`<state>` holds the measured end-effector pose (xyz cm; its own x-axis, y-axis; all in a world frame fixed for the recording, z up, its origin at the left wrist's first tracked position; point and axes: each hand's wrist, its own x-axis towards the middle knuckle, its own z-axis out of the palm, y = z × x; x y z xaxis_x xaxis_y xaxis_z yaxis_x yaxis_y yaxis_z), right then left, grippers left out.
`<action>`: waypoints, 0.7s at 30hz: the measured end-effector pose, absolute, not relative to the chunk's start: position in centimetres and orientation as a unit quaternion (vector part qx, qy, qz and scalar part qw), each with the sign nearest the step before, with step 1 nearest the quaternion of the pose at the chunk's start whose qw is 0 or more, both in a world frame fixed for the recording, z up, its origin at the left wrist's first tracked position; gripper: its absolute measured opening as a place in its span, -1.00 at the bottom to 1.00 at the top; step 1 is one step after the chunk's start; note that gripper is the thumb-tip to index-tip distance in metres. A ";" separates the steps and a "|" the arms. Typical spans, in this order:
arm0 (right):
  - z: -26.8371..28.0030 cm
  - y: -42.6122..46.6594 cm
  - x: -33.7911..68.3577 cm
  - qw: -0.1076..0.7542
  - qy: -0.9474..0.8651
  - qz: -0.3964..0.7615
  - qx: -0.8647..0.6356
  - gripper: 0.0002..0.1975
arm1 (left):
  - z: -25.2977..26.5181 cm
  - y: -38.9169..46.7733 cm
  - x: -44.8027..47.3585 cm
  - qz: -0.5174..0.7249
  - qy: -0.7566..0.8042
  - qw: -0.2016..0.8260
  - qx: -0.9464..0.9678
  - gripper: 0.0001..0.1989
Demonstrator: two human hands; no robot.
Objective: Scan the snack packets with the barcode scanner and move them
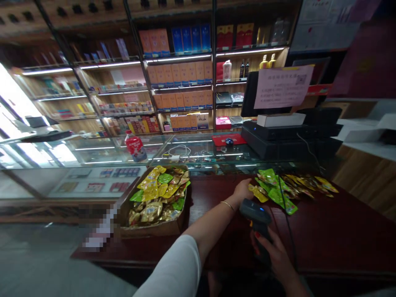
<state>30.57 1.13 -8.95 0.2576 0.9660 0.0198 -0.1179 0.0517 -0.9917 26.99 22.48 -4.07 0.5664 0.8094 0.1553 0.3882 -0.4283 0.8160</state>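
My right hand (272, 245) is wrapped round the grip of a dark barcode scanner (256, 212), whose blue light is lit and whose cable runs up across the counter. My left hand (242, 190) reaches forward over the dark red counter, its fingers closed at the edge of a small yellow snack packet (259, 193); the fingertips are partly hidden. Right beside it lie green snack packets (274, 187), with brown and gold packets (305, 184) spread further right. To the left stands an open cardboard box (154, 231) filled with yellow, green and gold packets (153, 208).
Behind the counter (340, 235) runs a glass display case (198, 152). On it are a red bottle (135, 146), a white cable (177, 152), and a mouse (229, 141) on a red pad. A monitor with a pink paper sign (283, 87) stands back right. Boxed goods fill the shelves.
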 end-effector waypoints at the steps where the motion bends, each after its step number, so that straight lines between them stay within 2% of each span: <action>1: -9.0 1.1 30.7 0.599 -0.407 0.455 -0.519 -0.57 | -3.3 22.2 25.5 0.268 0.378 0.364 0.808 -0.33; 5: -8.6 1.1 30.6 0.605 -0.410 0.463 -0.502 -0.58 | 1.5 20.6 15.5 0.273 0.370 0.280 0.843 -0.44; 7: -8.2 1.1 30.4 0.603 -0.413 0.463 -0.502 -0.58 | 4.5 19.9 8.8 0.317 0.344 0.176 0.866 -0.51; 11: -7.5 1.3 29.9 0.594 -0.433 0.449 -0.508 -0.58 | 8.9 19.3 -3.7 0.318 0.504 0.076 0.799 -0.68; 15: -7.4 1.3 29.6 0.613 -0.433 0.439 -0.494 -0.57 | 8.6 18.0 -8.1 0.297 0.537 0.079 0.786 -0.76; 18: -7.4 1.2 29.3 0.623 -0.430 0.440 -0.483 -0.55 | 5.5 15.9 -4.2 0.288 0.483 0.118 0.819 -0.72; 21: -7.2 1.1 29.2 0.621 -0.439 0.428 -0.488 -0.60 | 1.6 14.5 3.2 0.261 0.328 0.224 0.880 -0.68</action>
